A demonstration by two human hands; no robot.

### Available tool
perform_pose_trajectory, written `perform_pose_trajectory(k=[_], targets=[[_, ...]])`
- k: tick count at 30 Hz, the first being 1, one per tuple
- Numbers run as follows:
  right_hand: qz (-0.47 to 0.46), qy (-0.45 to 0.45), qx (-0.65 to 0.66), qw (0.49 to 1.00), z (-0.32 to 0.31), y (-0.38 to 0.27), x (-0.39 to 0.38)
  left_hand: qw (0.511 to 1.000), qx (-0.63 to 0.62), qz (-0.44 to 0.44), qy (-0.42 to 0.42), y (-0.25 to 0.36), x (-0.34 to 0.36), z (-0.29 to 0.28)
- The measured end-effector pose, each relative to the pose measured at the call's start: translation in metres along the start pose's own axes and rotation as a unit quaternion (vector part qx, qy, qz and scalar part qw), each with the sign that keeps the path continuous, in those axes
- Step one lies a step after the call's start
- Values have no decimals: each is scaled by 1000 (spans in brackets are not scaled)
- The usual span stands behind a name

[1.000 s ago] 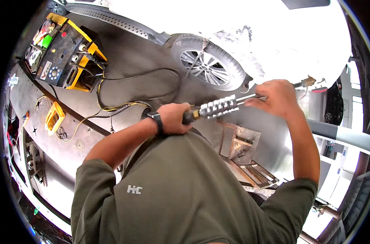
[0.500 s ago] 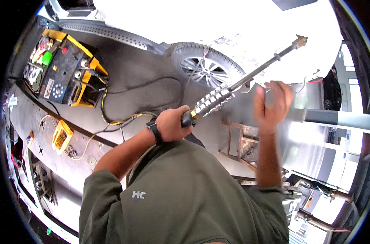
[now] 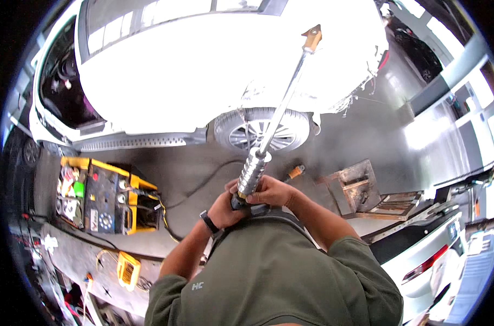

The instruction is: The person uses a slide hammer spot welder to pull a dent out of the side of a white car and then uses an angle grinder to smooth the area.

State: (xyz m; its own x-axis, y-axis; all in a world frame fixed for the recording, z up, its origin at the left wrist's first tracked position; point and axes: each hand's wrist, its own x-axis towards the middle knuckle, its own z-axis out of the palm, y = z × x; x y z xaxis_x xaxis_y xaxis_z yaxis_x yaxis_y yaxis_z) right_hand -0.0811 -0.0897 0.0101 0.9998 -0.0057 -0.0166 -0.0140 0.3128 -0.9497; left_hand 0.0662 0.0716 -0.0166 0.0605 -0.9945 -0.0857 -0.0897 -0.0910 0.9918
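Grey glossy workshop floor (image 3: pixel 366 136) runs across the middle of the view, with a white car (image 3: pixel 203 65) parked along the top, its spoked front wheel (image 3: pixel 260 133) just above the hands. Both hands meet low centre: left hand (image 3: pixel 225 209), with a black wristband, is wrapped closed around the bottom end of a long silver metal slide-hammer rod with a ribbed cylindrical weight (image 3: pixel 253 168); right hand (image 3: pixel 271 190) is curled shut around the same tool just beside and slightly above the left, touching it. Ribbed weight sits directly above the two fists, touching the top of the right hand's fingers. From there the thin shaft rises up and to the right, tilted, crossing in front of the wheel and the car body, ending in a tan tip (image 3: pixel 312 38) near the top edge. Whole tool is held off the floor, most of its length above the grip. Left of the hands stands a yellow and black equipment cart (image 3: pixel 103 195) with dials and cables; a black cable (image 3: pixel 203 185) trails from it across the floor toward the hands. An orange-handled tool (image 3: pixel 294 173) lies on the floor just right of the fists. Rusty brown metal stand (image 3: pixel 358 185) sits further right. Person wears an olive green shirt (image 3: pixel 279 277).
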Motion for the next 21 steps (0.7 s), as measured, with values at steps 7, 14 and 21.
perform_pose_trajectory(k=[7,14,21], targets=[[55,82,140,985,7,2,-11,996,-70,-23,-44,5,10,1],[46,292,64,953,38,0,6,986,74,-72,135,-22,22,17],[74,184,99,975,1,5,9,997,-33,-54,51,-2,19,-2]])
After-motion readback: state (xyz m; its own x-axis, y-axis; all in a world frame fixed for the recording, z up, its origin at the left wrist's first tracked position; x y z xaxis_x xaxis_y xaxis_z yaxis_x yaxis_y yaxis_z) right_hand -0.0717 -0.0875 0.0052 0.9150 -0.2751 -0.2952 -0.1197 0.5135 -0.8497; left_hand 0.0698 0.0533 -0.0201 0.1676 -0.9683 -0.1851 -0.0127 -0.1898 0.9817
